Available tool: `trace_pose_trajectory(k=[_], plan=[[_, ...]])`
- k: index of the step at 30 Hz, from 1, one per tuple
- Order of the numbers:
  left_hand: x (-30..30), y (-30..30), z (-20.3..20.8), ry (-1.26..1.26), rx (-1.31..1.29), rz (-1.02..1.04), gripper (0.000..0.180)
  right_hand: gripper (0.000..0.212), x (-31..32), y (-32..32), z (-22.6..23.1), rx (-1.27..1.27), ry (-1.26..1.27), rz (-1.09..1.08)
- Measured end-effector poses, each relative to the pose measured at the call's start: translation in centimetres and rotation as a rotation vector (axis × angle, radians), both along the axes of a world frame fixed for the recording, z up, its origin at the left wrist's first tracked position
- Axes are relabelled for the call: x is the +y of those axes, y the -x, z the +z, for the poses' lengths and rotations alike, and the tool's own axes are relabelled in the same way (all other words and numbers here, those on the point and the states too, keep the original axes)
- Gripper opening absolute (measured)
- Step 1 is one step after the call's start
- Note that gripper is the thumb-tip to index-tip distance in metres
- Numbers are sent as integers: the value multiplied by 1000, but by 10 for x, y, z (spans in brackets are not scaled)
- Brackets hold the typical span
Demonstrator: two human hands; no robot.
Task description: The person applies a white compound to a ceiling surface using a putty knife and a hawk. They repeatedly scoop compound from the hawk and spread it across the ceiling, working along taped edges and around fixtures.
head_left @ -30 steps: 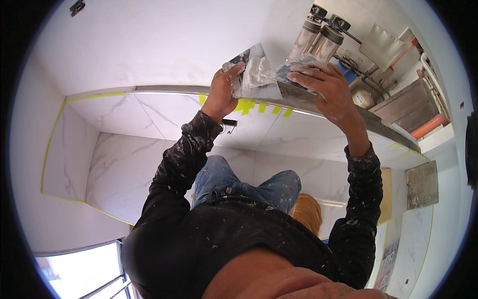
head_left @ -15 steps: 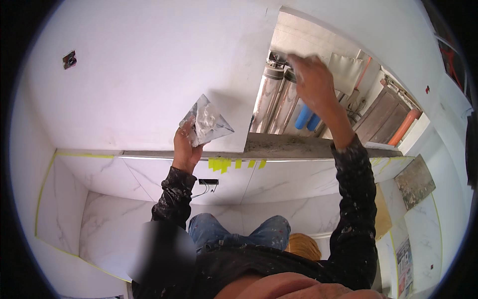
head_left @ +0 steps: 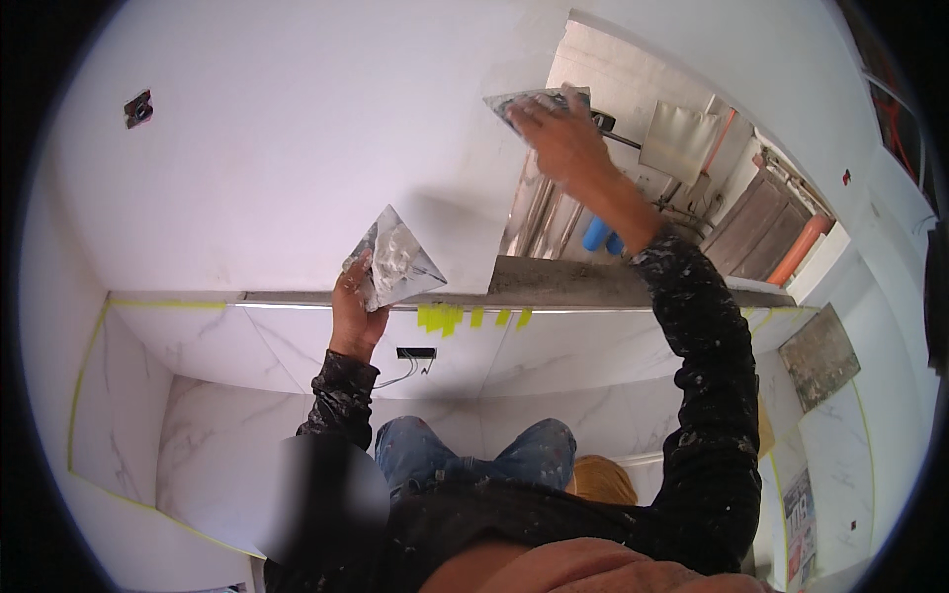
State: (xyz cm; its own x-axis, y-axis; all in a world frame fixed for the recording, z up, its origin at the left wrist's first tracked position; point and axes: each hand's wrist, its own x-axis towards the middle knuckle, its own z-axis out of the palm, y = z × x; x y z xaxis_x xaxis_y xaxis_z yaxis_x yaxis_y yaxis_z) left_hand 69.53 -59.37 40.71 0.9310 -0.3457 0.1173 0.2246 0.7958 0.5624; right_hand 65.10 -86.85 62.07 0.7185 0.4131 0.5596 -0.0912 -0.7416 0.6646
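Jeans: the person's paint-spotted blue jeans (head_left: 420, 450), bottom centre of the frame.
Left hand: left of centre, this hand (head_left: 356, 321) pinches the lower left edge of a flat putty blade (head_left: 425, 278), thumb on its upper face.
Putty: a white lump (head_left: 394, 255) spread over the middle of that blade, just left of the frame's centre.
Right hand: upper centre, this hand (head_left: 565, 143) grips a second blade (head_left: 512, 100), fingers laid across it; how the thumb closes is unclear.
Second blade: at the wall opening's left edge; whether it touches the wall, I cannot tell.
Tape: yellow-green strips (head_left: 440, 318) at centre, below the grey sill (head_left: 573, 284).
Wiring: dark box (head_left: 415, 353) with loose wires, below the tape.
Wall: white surface (head_left: 247, 178) filling the upper left.
Through the opening: metal cylinders (head_left: 539, 215), blue cylinders (head_left: 596, 234) and an orange pipe (head_left: 799, 251), upper right.
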Motion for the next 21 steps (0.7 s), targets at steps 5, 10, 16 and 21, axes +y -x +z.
trace_pose_trajectory(k=[5, 10, 16, 21], plan=[[-6, -2, -6, 2, -17, -33, 37, 34, -6, 3, 78, -456, 20, 233], [-13, -4, -6, 52, 21, -84, 39, 52, 4, -15, 75, -337, -29, 11], [-4, 6, 7, 31, 32, -70, 37, 44, 7, 7, 34, -22, -130, -9], [-1, 6, 8, 35, 47, -71, 39, 38, 9, 10, 102, -449, -86, 42]])
